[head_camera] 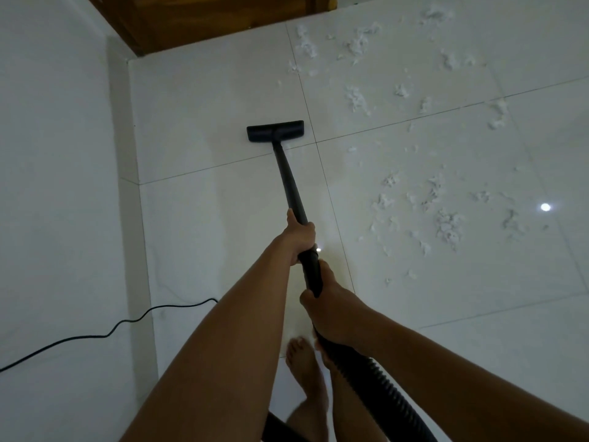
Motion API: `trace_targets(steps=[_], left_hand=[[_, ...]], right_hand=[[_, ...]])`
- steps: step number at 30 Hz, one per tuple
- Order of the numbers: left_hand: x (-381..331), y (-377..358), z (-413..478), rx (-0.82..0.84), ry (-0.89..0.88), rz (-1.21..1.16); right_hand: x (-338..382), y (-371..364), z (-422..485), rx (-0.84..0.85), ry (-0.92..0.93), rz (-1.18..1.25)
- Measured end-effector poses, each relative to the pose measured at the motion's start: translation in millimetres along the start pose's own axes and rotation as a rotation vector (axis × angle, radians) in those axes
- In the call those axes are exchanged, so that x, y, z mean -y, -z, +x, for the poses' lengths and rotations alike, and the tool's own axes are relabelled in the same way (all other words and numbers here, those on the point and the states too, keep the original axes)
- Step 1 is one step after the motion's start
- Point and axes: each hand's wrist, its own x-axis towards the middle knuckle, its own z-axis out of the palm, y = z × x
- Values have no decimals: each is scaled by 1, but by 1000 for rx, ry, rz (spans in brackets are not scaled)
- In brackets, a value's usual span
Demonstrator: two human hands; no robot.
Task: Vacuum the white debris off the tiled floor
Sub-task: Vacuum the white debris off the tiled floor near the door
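On the tiled floor (414, 314), scattered white debris (447, 226) beside vacuum head (275, 131)

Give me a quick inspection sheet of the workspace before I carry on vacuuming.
Surface: white tiled floor, glossy.
Job's things: vacuum nozzle flat on the floor; white debris scattered to its right.
Clutter: nothing seen.
Hands: left hand grips the wand; right hand grips its rear end by the ribbed hose.
Cables: black cord trails in from the left.
Surroundings: white wall on the left, wooden door ahead.
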Motion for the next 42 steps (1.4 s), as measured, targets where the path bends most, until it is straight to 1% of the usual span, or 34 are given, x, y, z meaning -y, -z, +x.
trace_targets(steps=[2,5,12,16,21,25,28,32,37,40,42], left_hand=[[9,-1,-6,0,-5,-3],[24,-4,-17,14,-7,16],[66,-16,-34,25,0,35],[90,-27,-41,19,-9,38],[117,-46,-56,5,-30,52],[145,-68,-73,-4,-39,47],[168,-87,-92,-5,-48,27],[194,-115,-127,27,-32,-13],[219,-147,-155,20,-28,-29],[227,-160,-168,20,-16,-56],[231,-166,-174,33,-19,-95]], right_hand=[[-6,-11,-4,-12,-4,10],[-18,-26,-7,-68,-4,-74],[-52,-48,-32,-15,38,32],[-74,-67,-37,-36,26,50],[-101,-76,-57,-21,0,87],[-132,-86,-74,-21,-22,93],[-164,-94,-93,-15,10,46],[-200,-93,-133,27,78,115],[-242,-99,-158,19,66,129],[-257,-98,-171,7,103,218],[-265,-96,-180,29,131,322]])
